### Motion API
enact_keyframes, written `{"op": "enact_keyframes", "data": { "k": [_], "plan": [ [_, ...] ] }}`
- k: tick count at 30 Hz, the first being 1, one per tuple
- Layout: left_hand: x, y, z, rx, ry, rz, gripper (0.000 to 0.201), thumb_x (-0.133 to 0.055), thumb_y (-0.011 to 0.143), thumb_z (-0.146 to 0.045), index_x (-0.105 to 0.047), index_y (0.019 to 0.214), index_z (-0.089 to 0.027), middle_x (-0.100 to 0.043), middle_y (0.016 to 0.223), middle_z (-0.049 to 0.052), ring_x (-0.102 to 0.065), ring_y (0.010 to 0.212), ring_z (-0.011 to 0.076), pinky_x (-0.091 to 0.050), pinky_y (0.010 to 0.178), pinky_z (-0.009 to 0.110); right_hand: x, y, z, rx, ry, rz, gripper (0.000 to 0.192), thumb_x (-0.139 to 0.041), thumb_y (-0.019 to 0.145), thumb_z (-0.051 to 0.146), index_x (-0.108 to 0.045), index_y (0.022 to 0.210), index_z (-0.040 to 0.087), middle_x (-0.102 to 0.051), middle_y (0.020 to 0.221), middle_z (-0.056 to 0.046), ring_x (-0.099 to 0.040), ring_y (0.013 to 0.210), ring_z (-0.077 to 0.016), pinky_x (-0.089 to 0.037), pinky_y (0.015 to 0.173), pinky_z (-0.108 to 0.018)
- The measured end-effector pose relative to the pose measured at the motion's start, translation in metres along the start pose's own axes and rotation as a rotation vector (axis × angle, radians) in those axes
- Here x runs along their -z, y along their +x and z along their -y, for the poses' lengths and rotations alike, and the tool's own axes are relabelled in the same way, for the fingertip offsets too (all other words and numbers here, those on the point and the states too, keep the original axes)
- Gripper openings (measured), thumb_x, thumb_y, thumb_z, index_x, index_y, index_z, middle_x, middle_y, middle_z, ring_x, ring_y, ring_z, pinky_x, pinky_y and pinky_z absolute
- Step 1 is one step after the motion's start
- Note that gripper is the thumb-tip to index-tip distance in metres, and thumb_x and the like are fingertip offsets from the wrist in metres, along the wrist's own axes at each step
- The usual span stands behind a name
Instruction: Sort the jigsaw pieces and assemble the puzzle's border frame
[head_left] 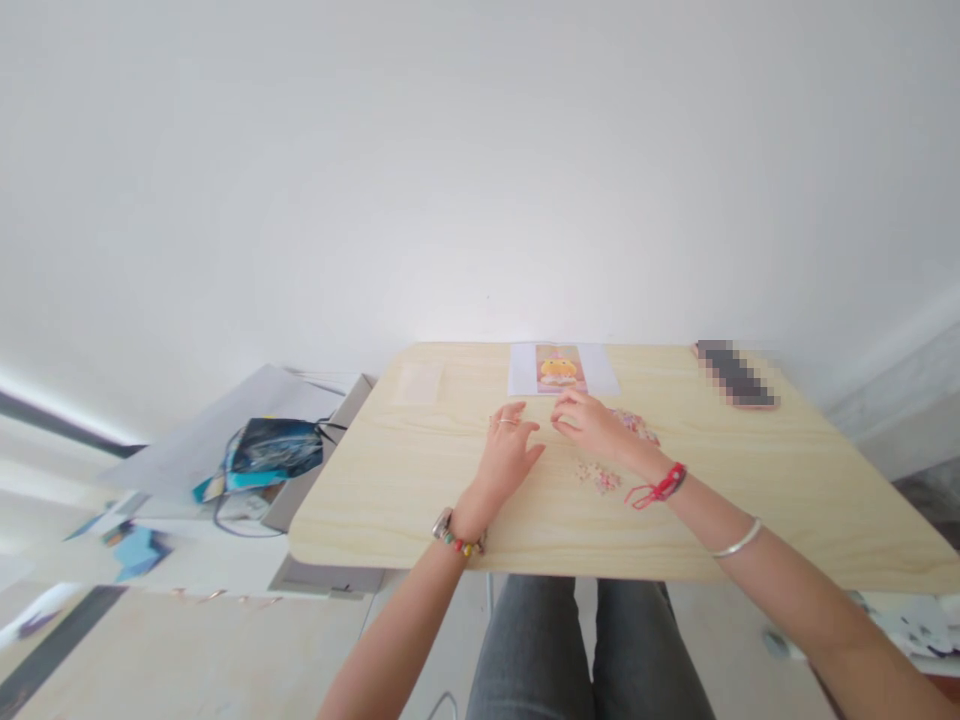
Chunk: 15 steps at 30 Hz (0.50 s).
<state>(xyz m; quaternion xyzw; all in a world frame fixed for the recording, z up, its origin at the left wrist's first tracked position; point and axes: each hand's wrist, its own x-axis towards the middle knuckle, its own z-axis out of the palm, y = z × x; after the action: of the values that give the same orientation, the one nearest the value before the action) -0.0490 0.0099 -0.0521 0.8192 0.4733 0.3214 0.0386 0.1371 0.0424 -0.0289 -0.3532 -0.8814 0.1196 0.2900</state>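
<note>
My left hand (510, 455) hovers low over the wooden table with its thumb and fingers apart, holding nothing that shows. Just right of it, my right hand (589, 424) has its fingers bent and the tips close together; anything between them is too small to make out. A loose scatter of tiny pink, red and white pieces (600, 477) lies below the right hand. Another heap of similar pieces (637, 426) sits beyond the right wrist, partly hidden by it. Behind both hands lies a printed sheet (561, 370) with a yellow figure on it.
The pale wooden table (375, 500) stands against a white wall. A dark, blurred-out phone-like object (736, 376) rests at its back right, a thin clear sheet or tray (420, 384) at the back left. Left of the table, a bag (276, 447) and papers lie on a lower surface.
</note>
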Motion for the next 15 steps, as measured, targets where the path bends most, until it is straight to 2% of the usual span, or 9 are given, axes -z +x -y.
{"op": "enact_keyframes", "data": {
  "k": [3,5,8,10,12,15],
  "plan": [
    [-0.012,0.001,-0.021,-0.053,-0.040,0.098,0.016,-0.068,0.068,-0.014,-0.064,0.083,-0.018,-0.046,0.120,0.014,-0.043,0.117,0.0314,-0.039,0.095,0.055,0.016,-0.031,-0.004,-0.062,-0.047,0.066,0.011,-0.055,0.080,0.013,-0.064,0.079,0.018,-0.056,0.091,-0.006,-0.056,0.086,-0.0175,-0.046,0.078,-0.035],
    [-0.019,0.002,-0.031,-0.079,-0.077,0.158,0.015,-0.068,0.068,-0.012,-0.064,0.081,-0.018,-0.045,0.120,0.013,-0.043,0.117,0.0307,-0.041,0.095,0.052,0.023,-0.050,-0.004,-0.098,-0.079,0.081,0.010,-0.057,0.078,0.013,-0.065,0.078,0.019,-0.057,0.092,-0.006,-0.055,0.095,-0.0208,-0.044,0.082,-0.038],
    [-0.023,0.004,-0.037,-0.080,-0.087,0.189,0.019,-0.069,0.065,-0.010,-0.065,0.082,-0.018,-0.046,0.120,0.012,-0.042,0.116,0.0306,-0.041,0.095,0.050,0.029,-0.069,0.000,-0.134,-0.070,0.098,0.008,-0.058,0.078,0.014,-0.065,0.079,0.019,-0.058,0.095,-0.007,-0.045,0.117,-0.0260,-0.040,0.090,-0.042],
    [-0.022,0.005,-0.036,-0.057,-0.078,0.185,0.021,-0.069,0.066,-0.010,-0.065,0.084,-0.019,-0.046,0.119,0.012,-0.042,0.116,0.0306,-0.041,0.096,0.051,0.032,-0.076,0.004,-0.151,-0.046,0.124,0.008,-0.057,0.080,0.016,-0.064,0.082,0.018,-0.058,0.095,-0.008,-0.039,0.122,-0.0258,-0.039,0.091,-0.041],
    [-0.020,0.004,-0.033,-0.030,-0.068,0.194,0.022,-0.068,0.067,-0.011,-0.065,0.087,-0.018,-0.046,0.120,0.012,-0.043,0.115,0.0307,-0.039,0.097,0.051,0.033,-0.078,0.008,-0.171,-0.036,0.132,0.008,-0.056,0.081,0.016,-0.064,0.082,0.017,-0.058,0.094,-0.007,-0.040,0.121,-0.0246,-0.039,0.091,-0.039],
    [-0.016,0.003,-0.029,-0.007,-0.053,0.238,0.020,-0.067,0.067,-0.009,-0.066,0.085,-0.018,-0.045,0.122,0.013,-0.043,0.115,0.0317,-0.037,0.098,0.053,0.030,-0.075,0.013,-0.202,-0.026,0.132,0.009,-0.056,0.080,0.015,-0.064,0.082,0.017,-0.057,0.096,-0.007,-0.050,0.106,-0.0210,-0.041,0.089,-0.036]
  ]
}}
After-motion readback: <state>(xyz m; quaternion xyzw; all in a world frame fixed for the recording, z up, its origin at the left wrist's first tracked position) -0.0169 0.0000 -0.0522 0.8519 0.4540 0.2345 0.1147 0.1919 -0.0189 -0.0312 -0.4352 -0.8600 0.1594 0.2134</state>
